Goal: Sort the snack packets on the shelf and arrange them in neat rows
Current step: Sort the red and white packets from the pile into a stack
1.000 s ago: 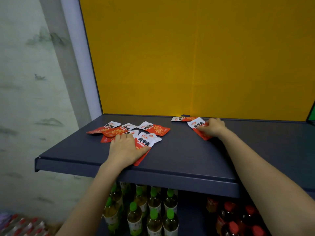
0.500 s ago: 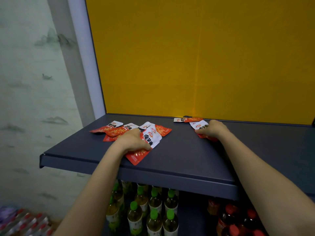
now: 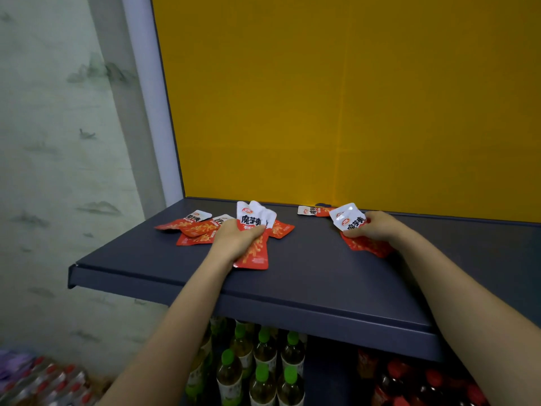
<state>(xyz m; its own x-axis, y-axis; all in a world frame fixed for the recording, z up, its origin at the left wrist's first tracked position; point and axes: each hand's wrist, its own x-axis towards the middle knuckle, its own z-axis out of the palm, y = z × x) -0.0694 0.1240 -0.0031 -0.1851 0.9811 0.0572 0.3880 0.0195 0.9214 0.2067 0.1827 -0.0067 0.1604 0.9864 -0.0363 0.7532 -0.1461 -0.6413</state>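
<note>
Both forearms are bare to the hands (image 3: 237,238), with no sleeves, rings or watch.

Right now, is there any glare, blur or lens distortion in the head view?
Head view: a bright glare patch on the yellow back panel just above the shelf; white packet tops in the left hand and right hand shine; wide-angle bending tilts the white post; the bottles below look dim and soft.

The snack packets (image 3: 253,230) look like glossy plastic film (white tops catching light); the shelf (image 3: 307,276) is smooth, matt dark-grey, seemingly painted metal.
</note>
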